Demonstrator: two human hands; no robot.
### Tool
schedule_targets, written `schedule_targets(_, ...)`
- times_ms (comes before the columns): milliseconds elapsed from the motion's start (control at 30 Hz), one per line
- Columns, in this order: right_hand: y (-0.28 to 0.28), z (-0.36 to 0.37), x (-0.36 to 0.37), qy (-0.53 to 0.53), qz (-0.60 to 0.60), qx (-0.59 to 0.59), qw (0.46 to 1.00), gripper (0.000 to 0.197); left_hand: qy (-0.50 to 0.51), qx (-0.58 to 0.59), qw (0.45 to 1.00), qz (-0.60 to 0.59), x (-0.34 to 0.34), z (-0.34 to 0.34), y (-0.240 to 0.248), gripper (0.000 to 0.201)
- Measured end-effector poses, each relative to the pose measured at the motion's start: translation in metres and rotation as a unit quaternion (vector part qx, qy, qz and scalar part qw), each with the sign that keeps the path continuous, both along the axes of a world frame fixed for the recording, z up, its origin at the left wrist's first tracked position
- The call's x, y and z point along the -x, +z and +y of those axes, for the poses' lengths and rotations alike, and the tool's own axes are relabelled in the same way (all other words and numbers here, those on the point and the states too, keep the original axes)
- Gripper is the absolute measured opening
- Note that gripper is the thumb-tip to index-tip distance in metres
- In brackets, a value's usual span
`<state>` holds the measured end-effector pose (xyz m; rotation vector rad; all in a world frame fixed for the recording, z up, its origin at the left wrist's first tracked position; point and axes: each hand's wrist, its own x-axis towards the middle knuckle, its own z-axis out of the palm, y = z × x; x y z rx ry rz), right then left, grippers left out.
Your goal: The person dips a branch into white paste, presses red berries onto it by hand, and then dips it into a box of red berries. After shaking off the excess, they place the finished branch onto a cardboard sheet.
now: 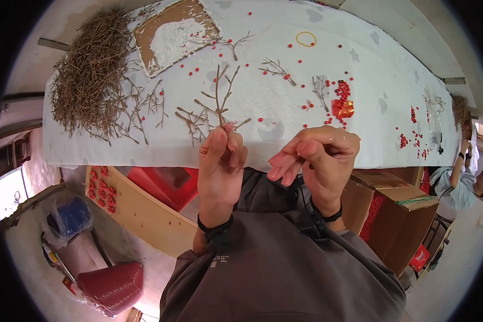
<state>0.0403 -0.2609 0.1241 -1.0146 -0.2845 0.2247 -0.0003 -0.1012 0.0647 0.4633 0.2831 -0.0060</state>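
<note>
My left hand (220, 166) pinches the base of a brown branched twig (219, 99) between thumb and fingers, and the twig stands up over the table edge. To its right is my right hand (324, 155), with thumb and fingers drawn together in a pinch pointing left. Whether something small sits in that pinch I cannot make out. Small red berries lie scattered over the white-covered table, with a cluster of red berries (342, 88) beside a shiny red packet (342, 109). Loose twigs (196, 121) lie just beyond my left hand.
A big heap of brown twigs (91, 70) covers the table's left end. Near it lies a cardboard tray (139, 40) with white paste-like material. A yellow ring (306, 38) lies farther back. Below right stands a cardboard box (408, 225); a co-worker (456, 180) is at the far right.
</note>
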Motion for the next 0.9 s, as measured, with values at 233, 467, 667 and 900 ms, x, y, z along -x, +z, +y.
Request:
schedule_targets(233, 0.013, 0.041, -0.009, -0.008, 0.1, -0.008, 0.995, 0.029, 0.026, 0.057, 0.998, 0.013, -0.003, 0.019, -0.005, 0.025)
schedule_targets(467, -0.046, 0.03, -0.031, -0.081, -0.199, 0.438, 0.873, 0.008, 0.047, 0.046, 0.997, 0.045, -0.017, 0.029, -0.01, 0.027)
schedule_targets(667, -0.03, 0.068, -0.032, -0.101, 0.008, 0.405, 0.909, 0.003, 0.073, 0.033, 0.993, 0.087, -0.025, 0.037, -0.014, 0.028)
schedule_targets(900, -0.028, 0.102, -0.042, -0.052, -0.056, 0.39, 0.918, 0.004, 0.094, 0.023, 0.989, 0.109, -0.039, 0.058, -0.021, 0.028)
